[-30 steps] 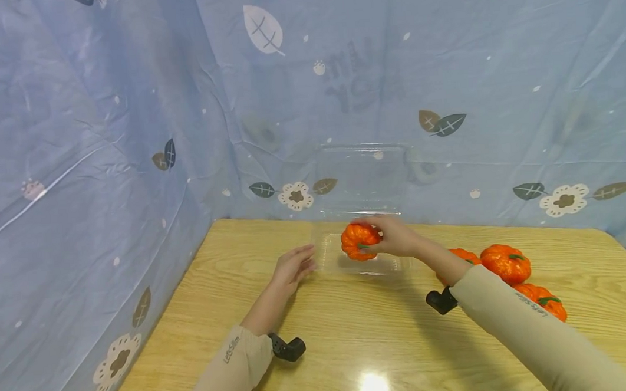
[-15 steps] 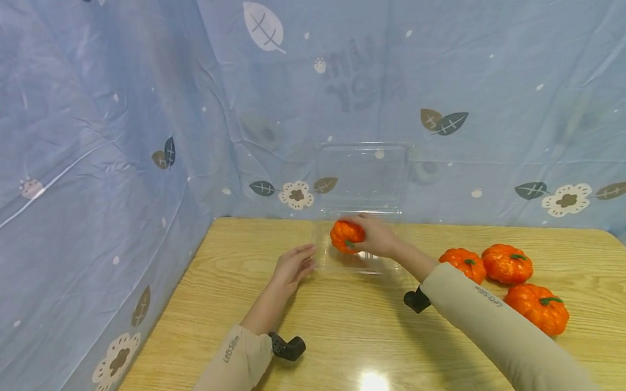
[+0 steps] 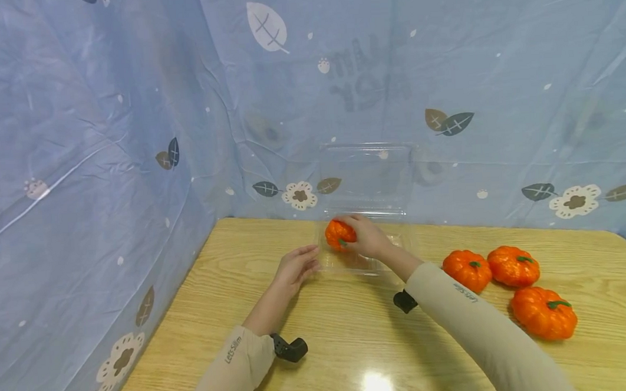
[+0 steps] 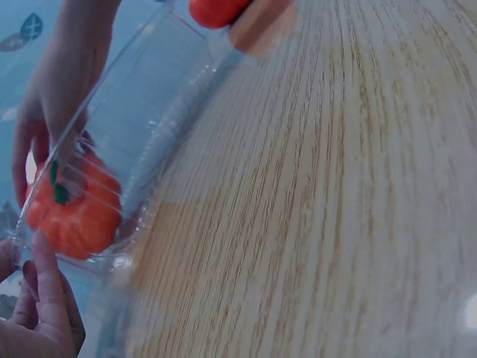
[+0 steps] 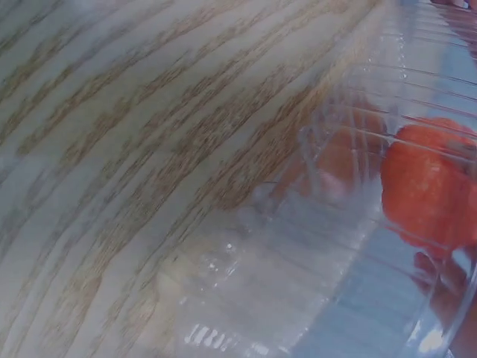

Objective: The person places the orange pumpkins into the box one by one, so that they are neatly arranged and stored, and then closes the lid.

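Observation:
A clear plastic box (image 3: 367, 272) with a hinged lid (image 3: 365, 178) standing up behind it sits at the back of the table. Inside, toward its left end, my right hand (image 3: 371, 238) grips a small orange toy pumpkin (image 3: 339, 235) with a green stem. Through the clear wall in the left wrist view, the fingers spread over the pumpkin (image 4: 78, 224) around its stem. My left hand (image 3: 294, 268) is at the box's left end, its thumb and fingers pinching the corner edge. In the right wrist view the pumpkin (image 5: 425, 186) shows behind the ribbed plastic wall.
Three more orange pumpkins lie right of the box: one nearest it (image 3: 468, 270), one behind (image 3: 514, 266) and one in front (image 3: 544, 313). A blue patterned curtain (image 3: 265, 103) hangs along the back and left of the wooden table (image 3: 341, 336).
My right hand has carried the pumpkin leftward and lower into the left end of the box. My left hand has stayed at the box's left end.

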The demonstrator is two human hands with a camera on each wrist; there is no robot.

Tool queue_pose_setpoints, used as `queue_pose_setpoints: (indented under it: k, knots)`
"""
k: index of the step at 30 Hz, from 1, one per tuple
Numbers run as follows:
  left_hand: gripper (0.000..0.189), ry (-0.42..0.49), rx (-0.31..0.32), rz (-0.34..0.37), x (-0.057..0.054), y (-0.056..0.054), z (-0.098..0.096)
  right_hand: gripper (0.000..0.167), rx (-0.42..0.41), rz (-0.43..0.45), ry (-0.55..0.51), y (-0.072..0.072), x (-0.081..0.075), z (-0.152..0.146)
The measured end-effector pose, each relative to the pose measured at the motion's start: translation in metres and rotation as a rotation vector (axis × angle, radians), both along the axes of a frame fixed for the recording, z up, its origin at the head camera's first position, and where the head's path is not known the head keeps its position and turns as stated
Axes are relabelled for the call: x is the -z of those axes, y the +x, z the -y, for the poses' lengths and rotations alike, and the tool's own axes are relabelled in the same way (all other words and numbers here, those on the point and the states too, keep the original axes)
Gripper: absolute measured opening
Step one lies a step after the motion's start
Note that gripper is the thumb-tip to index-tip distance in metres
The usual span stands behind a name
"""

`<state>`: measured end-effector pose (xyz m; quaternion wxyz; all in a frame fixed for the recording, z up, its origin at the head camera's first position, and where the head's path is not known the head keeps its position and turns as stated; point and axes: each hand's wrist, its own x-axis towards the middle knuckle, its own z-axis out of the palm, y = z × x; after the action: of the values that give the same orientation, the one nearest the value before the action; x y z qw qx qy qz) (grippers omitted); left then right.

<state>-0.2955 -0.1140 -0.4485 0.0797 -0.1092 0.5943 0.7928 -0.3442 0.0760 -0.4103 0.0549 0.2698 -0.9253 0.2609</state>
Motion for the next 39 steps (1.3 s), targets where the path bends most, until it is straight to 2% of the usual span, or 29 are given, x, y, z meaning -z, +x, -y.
queue_pose_setpoints:
  k: [11,23,28,34,39]
  knots:
    - [0.032,0.000,0.009,-0.014,0.0037,-0.0005,-0.0018,0.062,-0.002,-0.027,-0.002,-0.0063,0.0042,0.0009]
    - [0.032,-0.007,0.013,-0.001,-0.0018,0.0006,-0.0007,0.068,0.059,-0.036,-0.022,-0.0100,0.0088,0.0060]
    - [0.030,-0.007,0.006,0.003,-0.0036,0.0015,-0.0004,0.072,0.070,-0.018,-0.049,-0.0103,0.0102,0.0051]
    - [0.030,-0.004,0.007,-0.005,-0.0031,0.0014,-0.0004,0.087,0.103,0.016,-0.066,-0.0102,0.0094,0.0027]
    - [0.031,-0.008,0.009,-0.001,-0.0018,0.0000,-0.0002,0.079,0.122,0.035,-0.110,-0.0104,0.0089,0.0011]
